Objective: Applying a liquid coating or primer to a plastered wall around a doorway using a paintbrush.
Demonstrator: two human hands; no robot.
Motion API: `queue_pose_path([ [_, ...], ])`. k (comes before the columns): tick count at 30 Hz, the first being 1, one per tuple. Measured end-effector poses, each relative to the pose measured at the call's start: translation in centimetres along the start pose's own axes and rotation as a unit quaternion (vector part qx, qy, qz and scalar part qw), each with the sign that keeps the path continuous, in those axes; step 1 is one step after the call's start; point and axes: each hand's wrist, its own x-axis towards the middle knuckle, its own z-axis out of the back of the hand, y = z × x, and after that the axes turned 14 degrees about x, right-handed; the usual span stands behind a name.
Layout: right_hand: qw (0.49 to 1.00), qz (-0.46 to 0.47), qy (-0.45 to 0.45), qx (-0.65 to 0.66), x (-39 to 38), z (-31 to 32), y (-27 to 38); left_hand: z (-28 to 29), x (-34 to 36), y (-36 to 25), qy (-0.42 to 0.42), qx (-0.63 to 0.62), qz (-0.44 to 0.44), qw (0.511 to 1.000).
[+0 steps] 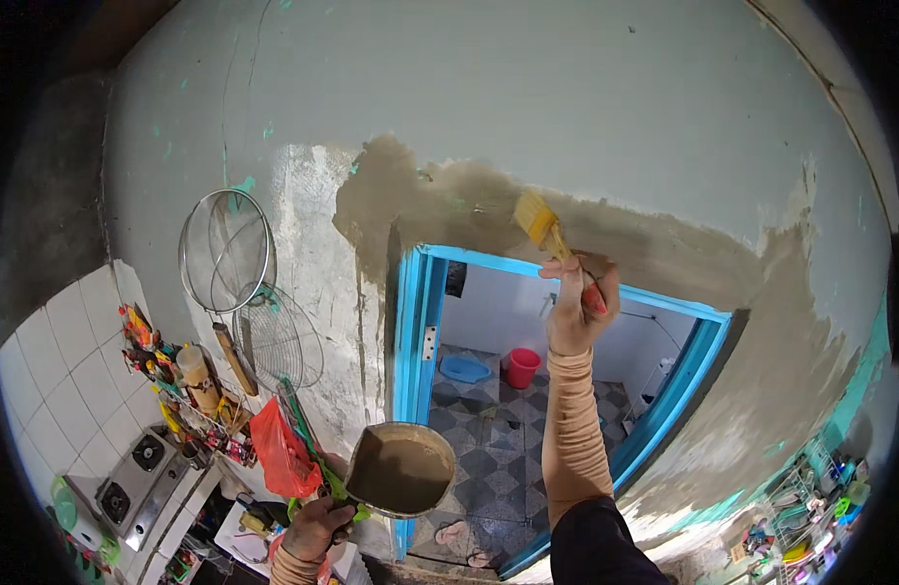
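Observation:
My right hand (pixel 576 302) is raised in front of the door's top, closed on a paintbrush with yellow bristles (pixel 535 216) and a yellow-and-red handle. The bristles are over a band of damp grey-brown render (pixel 654 244) above the blue door frame (pixel 469 255); whether they touch it I cannot tell. Low in the view, my left hand (pixel 318 526) grips the green handle of a metal pot (pixel 399 468), which holds a wet grey-brown mix.
Strainers (pixel 225 249), a red bag (pixel 284 453) and utensils hang left, above a gas stove (pixel 145 483). The doorway shows a patterned floor (pixel 493 448), red bucket (pixel 522 369) and blue basin (pixel 464 369). A crowded rack (pixel 801 507) stands lower right.

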Motion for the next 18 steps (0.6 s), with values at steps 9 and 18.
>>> queue_pose_path([
  [9, 0.998, -0.020, 0.023, -0.050, 1.9, -0.6, -0.3, 0.5, -0.4, 0.6, 0.016, -0.037, 0.016, 0.999],
  [18, 0.994, -0.092, 0.064, 0.006, 0.9, -2.2, -0.8, 0.8, 0.3, 1.0, 0.020, -0.031, 0.016, 0.999],
])
